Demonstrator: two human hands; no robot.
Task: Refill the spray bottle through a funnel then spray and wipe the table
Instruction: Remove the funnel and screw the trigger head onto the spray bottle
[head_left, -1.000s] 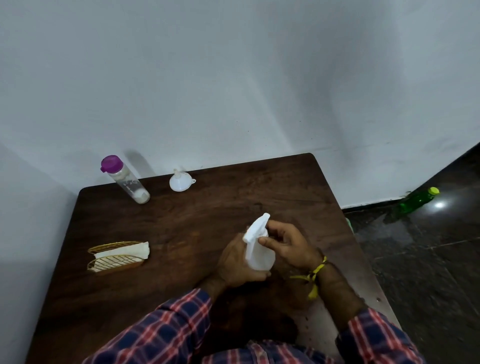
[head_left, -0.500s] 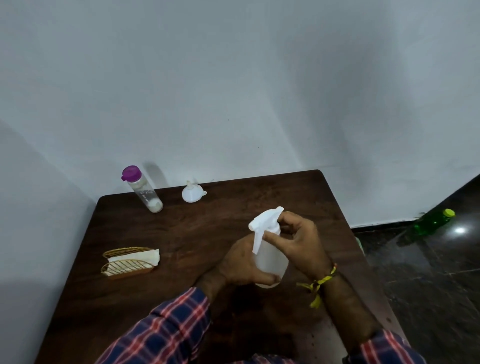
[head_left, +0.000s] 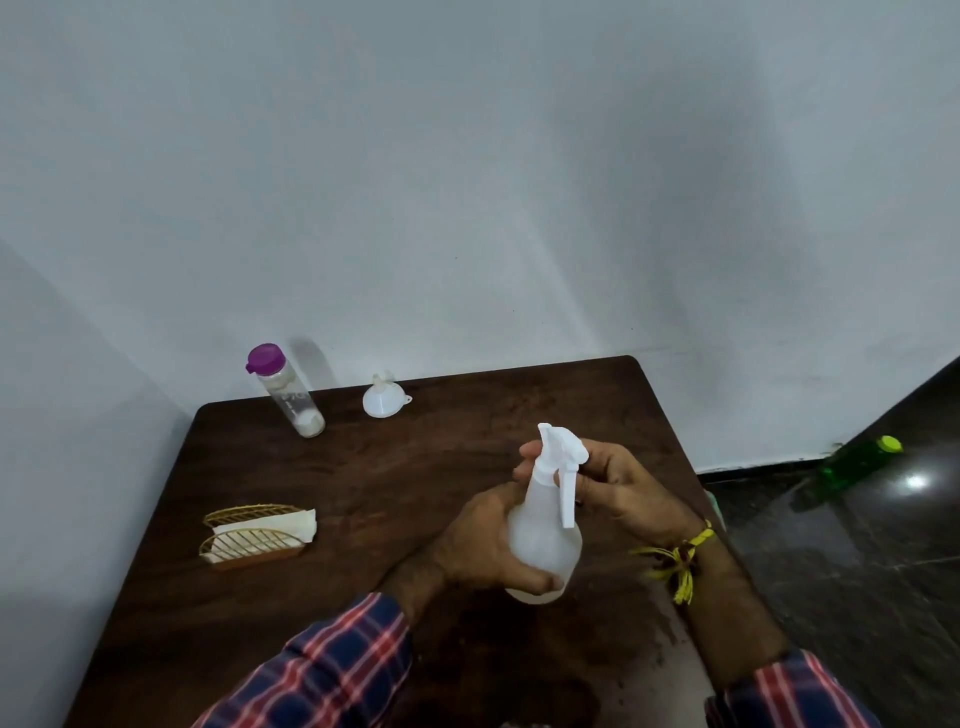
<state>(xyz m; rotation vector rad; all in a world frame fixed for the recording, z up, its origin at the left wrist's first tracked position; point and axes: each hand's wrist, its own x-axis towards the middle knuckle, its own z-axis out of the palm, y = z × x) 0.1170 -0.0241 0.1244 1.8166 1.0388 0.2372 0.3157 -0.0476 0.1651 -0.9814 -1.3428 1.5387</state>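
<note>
Napkin holder (head_left: 257, 535) sat at the left edge of the bench (head_left: 415, 493), lower-left of the frame, well apart from everything else. Further back, upper left of the bench near the wall, stood a clear bottle with a purple cap (head_left: 285, 391), tilted in the wide-angle view, looked mostly empty with something pale at the bottom. Just right of it, the white funnel (head_left: 383, 398), wide mouth down on the wood, spout up, untouched.

Then centre frame: left hand (head_left: 478, 545) wrapped around the lower body of the spray bottle (head_left: 543, 540), clenched firmly on it. Held the bottle roughly upright, long axis running up and slightly toward the upper left of the frame, base low near the bench — couldn't tell if it was actually touching the wood. Right hand (head_left: 618, 493) came in from the right, fingers closed around the neck just under the trigger head (head_left: 563, 452), trigger lever hanging down on the right side.

Looked like the cap-unscrewing step, so refill not started yet. Key thing for the next bit: funnel lay up and to the left of both hands, across the bench, so closer to the left hand, but that one was busy steadying the bottle. Probably meant freeing the right once the head came off.

Far right, a green bottle (head_left: 857, 460) lay on the floor, not part of this.
</note>
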